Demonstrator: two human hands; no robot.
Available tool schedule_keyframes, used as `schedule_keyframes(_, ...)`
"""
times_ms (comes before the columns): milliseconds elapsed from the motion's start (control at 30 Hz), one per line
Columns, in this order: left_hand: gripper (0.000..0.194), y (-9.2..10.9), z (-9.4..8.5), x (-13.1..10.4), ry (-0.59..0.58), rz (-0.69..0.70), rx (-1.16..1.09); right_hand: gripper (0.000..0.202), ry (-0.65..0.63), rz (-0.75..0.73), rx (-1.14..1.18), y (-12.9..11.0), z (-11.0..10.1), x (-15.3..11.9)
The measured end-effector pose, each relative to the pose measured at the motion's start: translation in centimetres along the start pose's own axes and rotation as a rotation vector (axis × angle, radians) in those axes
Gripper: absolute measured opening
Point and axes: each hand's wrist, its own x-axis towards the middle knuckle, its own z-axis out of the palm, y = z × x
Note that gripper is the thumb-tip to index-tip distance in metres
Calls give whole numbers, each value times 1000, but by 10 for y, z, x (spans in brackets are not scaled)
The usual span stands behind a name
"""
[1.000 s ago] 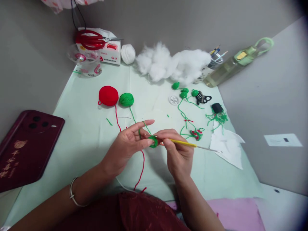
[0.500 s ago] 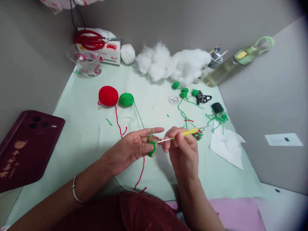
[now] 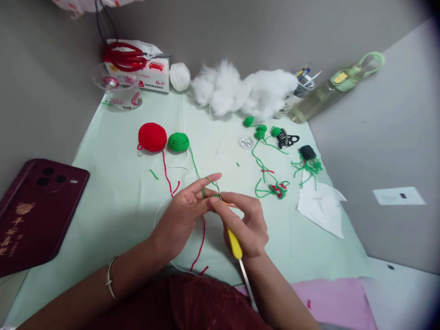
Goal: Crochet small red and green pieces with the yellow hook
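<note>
My left hand pinches a small green crochet piece, mostly hidden by the fingers. Green yarn runs from the green ball over its raised index finger. My right hand grips a crochet hook with a yellow handle; its rear metal end slants down toward my lap. The hook's front end meets the green yarn where both hands touch. A thin orange-red thing shows between the right fingers; its kind is unclear. Left of the green ball is a red yarn ball.
At the back are scissors on a box, a clear cup, a white yarn ball, fluffy stuffing and a bottle. To the right lie green crocheted bits, a claw clip and white paper. A phone is at left.
My right hand has turned and closed in on my left, swinging the hook's yellow handle from pointing right to pointing down. The green piece is now mostly covered. The view has shifted slightly.
</note>
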Motion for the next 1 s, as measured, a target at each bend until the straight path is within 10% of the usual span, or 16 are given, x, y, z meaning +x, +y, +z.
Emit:
schedule_keyframes(267,42,9,-9,4,-19,16,63,20,81,476,576,7,-5,24)
schedule_keyframes(467,54,-1,-2,1,13,-11,11,28,52,89,46,2,0,11)
schedule_keyframes(733,46,5,-5,2,15,71,102,15,57,578,707,13,0,23)
schedule_keyframes(1000,33,6,-7,4,69,32,61,18,-171,352,366,8,-6,18)
